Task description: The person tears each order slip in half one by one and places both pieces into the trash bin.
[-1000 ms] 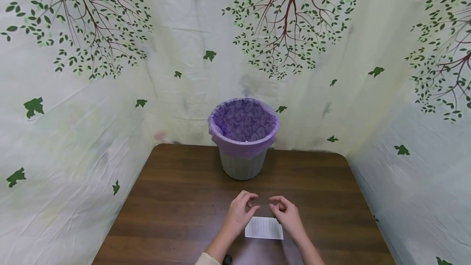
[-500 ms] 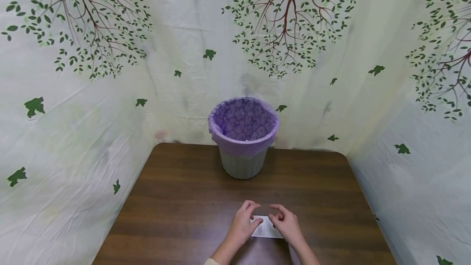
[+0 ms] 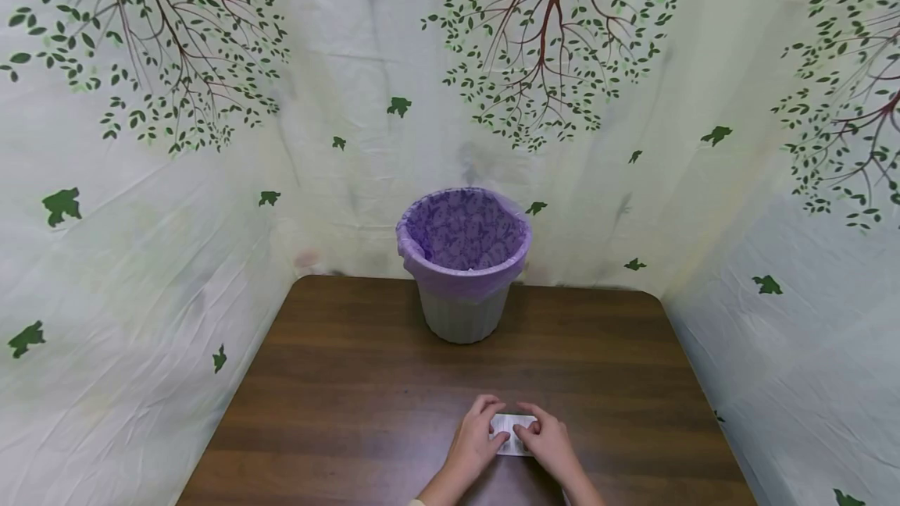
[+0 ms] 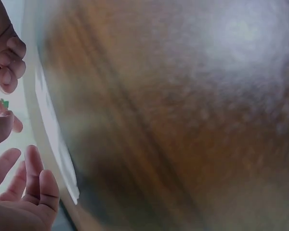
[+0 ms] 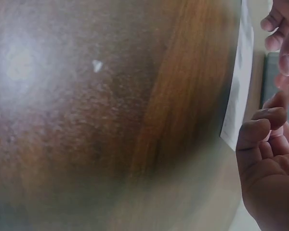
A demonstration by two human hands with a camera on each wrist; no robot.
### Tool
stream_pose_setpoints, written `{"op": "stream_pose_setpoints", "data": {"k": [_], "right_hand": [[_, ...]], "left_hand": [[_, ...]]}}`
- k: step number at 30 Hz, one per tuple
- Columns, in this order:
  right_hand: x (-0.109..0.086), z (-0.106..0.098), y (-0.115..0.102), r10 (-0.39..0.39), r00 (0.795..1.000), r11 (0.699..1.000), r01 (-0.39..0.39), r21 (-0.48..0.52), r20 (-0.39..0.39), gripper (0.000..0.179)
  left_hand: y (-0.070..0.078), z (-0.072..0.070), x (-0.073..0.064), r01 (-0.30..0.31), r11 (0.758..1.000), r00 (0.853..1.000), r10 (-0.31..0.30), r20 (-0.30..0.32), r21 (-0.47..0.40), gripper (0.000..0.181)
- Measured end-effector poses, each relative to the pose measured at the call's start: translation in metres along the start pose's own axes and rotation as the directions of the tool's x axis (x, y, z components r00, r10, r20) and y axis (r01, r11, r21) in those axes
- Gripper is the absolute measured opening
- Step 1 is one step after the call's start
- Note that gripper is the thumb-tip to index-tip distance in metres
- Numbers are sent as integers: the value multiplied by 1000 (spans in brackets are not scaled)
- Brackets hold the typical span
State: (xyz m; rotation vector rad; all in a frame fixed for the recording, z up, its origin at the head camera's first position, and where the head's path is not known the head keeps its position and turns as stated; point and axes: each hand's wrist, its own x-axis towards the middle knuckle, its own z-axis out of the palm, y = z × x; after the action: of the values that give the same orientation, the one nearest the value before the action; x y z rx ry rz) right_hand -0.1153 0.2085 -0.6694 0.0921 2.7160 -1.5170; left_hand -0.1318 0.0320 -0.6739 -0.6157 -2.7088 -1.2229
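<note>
A small white paper printed with fine lines lies on the table near its front. My left hand is over its left part, and my right hand over its right part. Their thumbs point at each other, a short gap apart. In the left wrist view, the left hand's fingers are loosely bent and spread, with nothing between them. The right hand's fingers curl inward in the right wrist view, beside the paper's edge; no held thing shows there. The hands hide both ends of the paper from the head view.
Behind the hands, a grey waste bin with a purple patterned liner stands at the back of the brown wooden table. Cloth walls with printed trees and leaves surround it. A tiny white bit is on the tabletop.
Both hands have come nearer the table's front and over the paper. The left hand has moved right, covering the paper's left part. The paper's visible position seems unchanged.
</note>
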Motion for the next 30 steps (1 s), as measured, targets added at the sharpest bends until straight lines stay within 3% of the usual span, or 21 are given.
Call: {"op": "stream_pose_setpoints", "data": {"k": [8,16,23,30], "right_hand": [[0,6,6,-10,1000,999,11,-42,5,49],[2,12,8,-64,998,980,61,-191,-10,49],[-1,13,3,-81,997,965,76,-252,-11,39],[-2,12,1,-62,998,970,62,-234,8,25]], "left_hand": [[-6,8,-6,1,997,1000,-2,8,73,48],[-6,14,-6,-75,966,997,80,-10,248,51],[-9,18,-7,-85,964,995,97,-34,254,50],[-7,16,-9,-33,972,999,35,-6,232,51]]}}
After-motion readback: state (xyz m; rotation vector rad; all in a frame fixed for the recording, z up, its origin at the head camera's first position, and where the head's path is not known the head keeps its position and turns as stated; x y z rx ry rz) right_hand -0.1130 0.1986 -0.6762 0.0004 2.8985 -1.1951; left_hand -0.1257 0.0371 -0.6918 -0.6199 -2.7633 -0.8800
